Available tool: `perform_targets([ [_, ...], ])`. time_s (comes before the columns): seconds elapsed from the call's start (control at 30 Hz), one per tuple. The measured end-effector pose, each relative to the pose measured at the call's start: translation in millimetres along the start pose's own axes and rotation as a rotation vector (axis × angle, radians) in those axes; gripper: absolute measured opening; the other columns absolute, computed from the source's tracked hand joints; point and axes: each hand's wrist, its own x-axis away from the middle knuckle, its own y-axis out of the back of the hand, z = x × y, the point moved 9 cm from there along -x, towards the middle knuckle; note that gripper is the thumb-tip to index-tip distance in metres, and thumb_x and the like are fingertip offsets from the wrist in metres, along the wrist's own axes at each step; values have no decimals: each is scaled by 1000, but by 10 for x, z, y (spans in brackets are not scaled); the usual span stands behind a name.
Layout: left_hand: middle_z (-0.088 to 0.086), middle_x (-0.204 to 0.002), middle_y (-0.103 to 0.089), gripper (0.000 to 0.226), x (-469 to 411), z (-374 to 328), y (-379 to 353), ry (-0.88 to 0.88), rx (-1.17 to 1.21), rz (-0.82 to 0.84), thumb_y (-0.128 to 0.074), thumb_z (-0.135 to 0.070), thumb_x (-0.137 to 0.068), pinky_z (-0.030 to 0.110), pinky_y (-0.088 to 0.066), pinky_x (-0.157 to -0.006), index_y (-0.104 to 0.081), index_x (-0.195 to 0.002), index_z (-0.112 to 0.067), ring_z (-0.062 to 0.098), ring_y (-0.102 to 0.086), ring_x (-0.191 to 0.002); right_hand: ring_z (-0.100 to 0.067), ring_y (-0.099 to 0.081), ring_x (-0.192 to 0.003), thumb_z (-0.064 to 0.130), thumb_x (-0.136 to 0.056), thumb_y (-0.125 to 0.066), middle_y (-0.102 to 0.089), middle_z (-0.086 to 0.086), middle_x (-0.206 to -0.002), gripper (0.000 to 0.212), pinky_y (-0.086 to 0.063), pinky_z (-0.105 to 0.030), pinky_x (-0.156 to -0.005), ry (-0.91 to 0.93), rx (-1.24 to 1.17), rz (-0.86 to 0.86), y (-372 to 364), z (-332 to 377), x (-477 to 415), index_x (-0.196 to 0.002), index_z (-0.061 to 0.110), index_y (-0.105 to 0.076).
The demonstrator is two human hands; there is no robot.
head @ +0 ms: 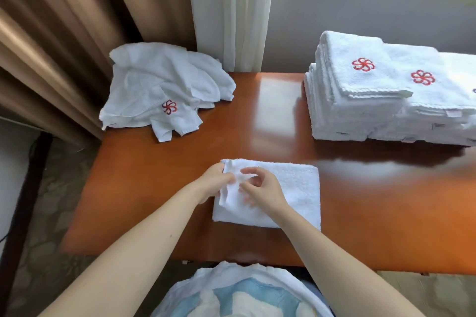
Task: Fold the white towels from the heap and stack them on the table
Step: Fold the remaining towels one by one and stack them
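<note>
Both bare forearms are stretched inward, the left from 7 o'clock, the right from 5 o'clock. A raised fold of the towel [296, 188] is gripped by the left hand [213, 183]. The right hand [262, 188] is held just beside it at 3 o'clock, fingers curled.

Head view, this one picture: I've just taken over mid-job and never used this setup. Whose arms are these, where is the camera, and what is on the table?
There is no robot. These are a person's two bare arms, filmed by a wide-angle camera worn on the head, looking forward and down. On the brown table lie a loose heap of white towels at far left, a folded stack at far right, and one half-folded towel in front. The left hand pinches that towel's left edge. The right hand is curled at the same fold; whether it grips is unclear.
</note>
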Motion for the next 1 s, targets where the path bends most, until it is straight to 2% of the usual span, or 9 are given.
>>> perform_targets([
  [0.1, 1, -114, -63, 37, -60, 42, 113, -71, -3, -83, -48, -13, -93, 35, -52, -88, -52, -129, -20, 18, -61, -103, -7, -60, -80, 20, -85, -57, -64, 12, -82, 23, -47, -25, -65, 31, 228, -226, 154, -23, 69, -100, 37, -62],
  [0.23, 4, -88, -55, 22, -85, 54, 247, -188, 31, -268, -47, -18, -95, 28, -44, -66, -59, -111, -10, 16, -52, -79, -13, -52, -110, 18, -85, -63, -60, 11, -114, 31, -43, -32, -94, 159, 499, -423, 289, 14, 157, -115, 26, -64],
  [0.33, 0, -74, -49, 19, -79, 54, 297, -251, 7, -378, -51, -24, -98, 21, -36, -57, -56, -87, -9, 12, -45, -67, -19, -37, -135, 25, -86, -64, -47, 4, -140, 46, -25, -38, -113, 161, 645, -426, 250, -47, 196, -132, 25, -57],
  [0.43, -6, -84, -52, 17, -88, 92, 328, -263, -71, -403, -46, -34, -103, 21, -40, -60, -51, -101, -18, 9, -49, -73, -20, -5, -153, 35, -89, -58, -20, 3, -162, 66, 2, -44, -123, 125, 764, -334, 130, -137, 167, -150, 27, -35],
  [0.5, -7, -95, -54, 19, -91, 151, 396, -254, -93, -381, -41, -36, -105, 20, -41, -65, -45, -115, -21, 7, -51, -81, -18, 10, -153, 42, -88, -54, -4, 4, -166, 77, 15, -48, -120, 111, 846, -280, 79, -179, 137, -156, 28, -21],
  [0.6, -9, -104, -53, 22, -84, 257, 484, -241, -42, -319, -40, -37, -105, 21, -42, -71, -40, -122, -24, 6, -52, -92, -20, 23, -150, 51, -86, -51, 10, 5, -166, 87, 19, -55, -117, 89, 925, -243, 53, -229, 131, -158, 29, -7],
  [0.7, -6, -113, -55, 20, -71, 321, 477, -217, 64, -247, -43, -37, -104, 31, -50, -84, -44, -120, -25, 13, -56, -104, -23, 28, -148, 56, -86, -48, 16, 4, -165, 89, 20, -58, -116, 68, 943, -231, 53, -265, 136, -158, 30, -3],
  [0.77, 1, -113, -59, 21, -56, 311, 442, -202, 135, -233, -43, -40, -102, 37, -52, -86, -49, -113, -23, 17, -60, -102, -23, 30, -147, 58, -86, -48, 20, 4, -165, 90, 21, -58, -115, 51, 958, -211, 49, -303, 135, -158, 30, -1],
  [1.0, -5, -88, -40, 34, 76, 27, 501, -317, 46, -552, -64, -31, -92, 24, -37, -61, -36, -101, -13, 11, -43, -72, -21, 29, -148, 56, -86, -51, 20, 4, -165, 90, 20, -56, -116, 46, 938, -194, 69, -329, 147, -158, 30, -6],
])
